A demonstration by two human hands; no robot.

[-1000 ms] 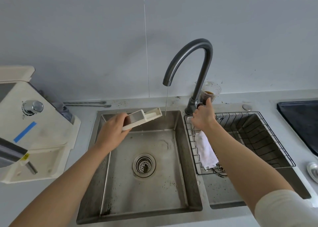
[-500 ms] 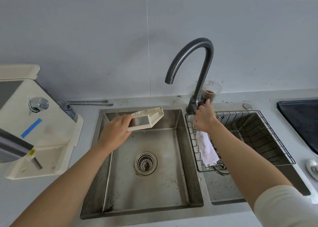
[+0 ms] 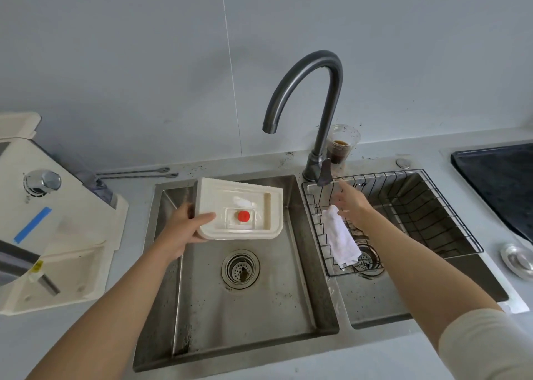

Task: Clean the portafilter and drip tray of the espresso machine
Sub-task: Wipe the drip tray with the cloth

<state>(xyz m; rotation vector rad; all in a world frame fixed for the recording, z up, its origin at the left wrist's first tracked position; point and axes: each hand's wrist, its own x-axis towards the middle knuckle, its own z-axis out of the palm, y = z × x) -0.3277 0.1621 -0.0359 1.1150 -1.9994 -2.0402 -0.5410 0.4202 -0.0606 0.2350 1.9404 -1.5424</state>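
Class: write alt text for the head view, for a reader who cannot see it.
The left hand holds a cream drip tray over the left sink basin. The open right hand hovers above a white cloth in the wire rack, beside the tap.

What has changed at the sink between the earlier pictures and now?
The right hand let go of the faucet handle and moved down toward the white cloth, fingers open. The water stopped. The left hand turned the drip tray so its inside, with the red float, faces the camera. Unchanged: its grip on the tray, the cloth over the wire basket, the cup behind the faucet.
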